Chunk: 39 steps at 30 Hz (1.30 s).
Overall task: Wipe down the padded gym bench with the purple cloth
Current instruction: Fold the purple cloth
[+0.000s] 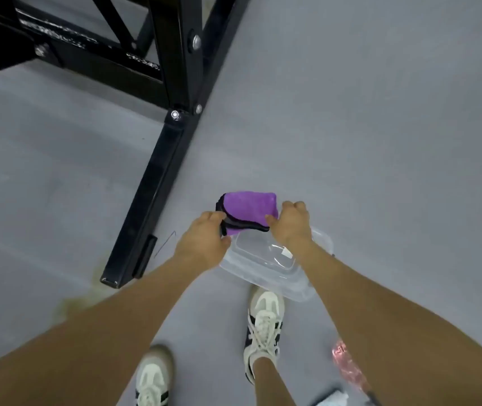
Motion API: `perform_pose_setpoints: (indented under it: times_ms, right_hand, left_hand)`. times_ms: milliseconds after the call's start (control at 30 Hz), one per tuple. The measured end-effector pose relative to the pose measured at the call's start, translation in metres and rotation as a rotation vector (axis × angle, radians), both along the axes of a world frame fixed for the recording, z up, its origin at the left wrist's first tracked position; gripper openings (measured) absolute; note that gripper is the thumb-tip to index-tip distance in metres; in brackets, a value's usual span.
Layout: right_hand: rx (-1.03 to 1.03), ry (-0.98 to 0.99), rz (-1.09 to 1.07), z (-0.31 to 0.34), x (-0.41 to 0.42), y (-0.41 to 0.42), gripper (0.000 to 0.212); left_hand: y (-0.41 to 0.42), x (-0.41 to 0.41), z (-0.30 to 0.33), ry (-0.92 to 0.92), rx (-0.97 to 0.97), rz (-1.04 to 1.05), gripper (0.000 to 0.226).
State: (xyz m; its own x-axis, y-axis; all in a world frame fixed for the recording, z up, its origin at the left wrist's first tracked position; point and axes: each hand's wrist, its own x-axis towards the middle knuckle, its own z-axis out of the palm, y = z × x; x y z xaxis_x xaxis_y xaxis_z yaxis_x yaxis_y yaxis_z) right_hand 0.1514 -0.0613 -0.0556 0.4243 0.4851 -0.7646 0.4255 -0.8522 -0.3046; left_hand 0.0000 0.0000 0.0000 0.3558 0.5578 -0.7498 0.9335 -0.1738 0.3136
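Purple cloth (248, 210), one, folded, pinched at its edges by left hand (204, 238) and right hand (291, 222). One clear plastic tub (307, 285) below on grey floor (394, 142); two white sneakers; one black steel frame (157, 168).

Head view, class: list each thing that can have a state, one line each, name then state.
Cloth: folded, held up over the tub by both hands.
Left hand: fingers pinch the cloth's left edge.
Right hand: fingers pinch the cloth's right edge.
Tub: clear, open, on the floor.
Frame: black, standing on the floor.
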Motion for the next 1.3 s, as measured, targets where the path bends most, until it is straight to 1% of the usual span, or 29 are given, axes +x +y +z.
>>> perform_pose_setpoints:
  times_ms: [100,200,333,400,433,500,667,767,900,1000,1067,1167,1300]
  right_hand:
    - [-0.024,-0.012,0.016,-0.020,0.000,0.007,0.046]
    - [0.004,-0.019,-0.041,-0.035,-0.004,0.013,0.045]
    - [0.145,-0.087,-0.142,-0.035,-0.011,0.015,0.026]
    - [0.210,-0.022,-0.150,-0.022,-0.018,0.014,0.015]
    - [0.229,0.026,-0.144,-0.011,-0.022,0.014,0.014]
    - [0.238,0.120,-0.117,0.018,-0.031,0.012,0.020]
    - [0.267,0.204,0.037,0.108,-0.058,0.005,0.019]
    - [0.304,0.224,0.064,0.169,-0.083,-0.002,0.017]
    - [0.404,0.209,0.131,0.248,-0.131,-0.011,0.015]
    - [0.472,0.190,0.212,0.305,-0.183,-0.026,0.017]
    - [0.512,0.169,0.278,0.338,-0.225,-0.039,0.014]
    - [0.569,0.165,0.344,0.387,-0.295,-0.062,0.009]
    - [0.609,0.178,0.383,0.451,-0.392,-0.086,0.011]
  left_hand:
    - [0.001,0.004,-0.019,-0.007,-0.001,0.052,0.044]
    - [-0.002,0.005,-0.031,-0.019,-0.022,0.051,0.045]
    - [-0.006,-0.005,-0.029,-0.008,-0.007,0.063,0.043]
    - [-0.009,-0.015,-0.018,0.022,-0.025,0.063,0.044]
    - [-0.010,-0.020,-0.011,0.042,-0.030,0.063,0.045]
    - [-0.009,-0.029,0.008,0.071,-0.029,0.068,0.047]
    - [-0.007,-0.048,0.082,0.060,-0.004,0.145,0.048]
    - [-0.016,-0.071,0.133,-0.003,-0.014,0.217,0.044]
    - [-0.038,-0.119,0.193,-0.096,-0.011,0.383,0.040]
    - [-0.062,-0.170,0.230,-0.215,-0.015,0.508,0.036]
    - [-0.081,-0.211,0.258,-0.296,-0.011,0.616,0.036]
    - [-0.111,-0.279,0.316,-0.445,-0.013,0.792,0.036]
    - [-0.143,-0.379,0.384,-0.518,-0.014,0.976,0.038]
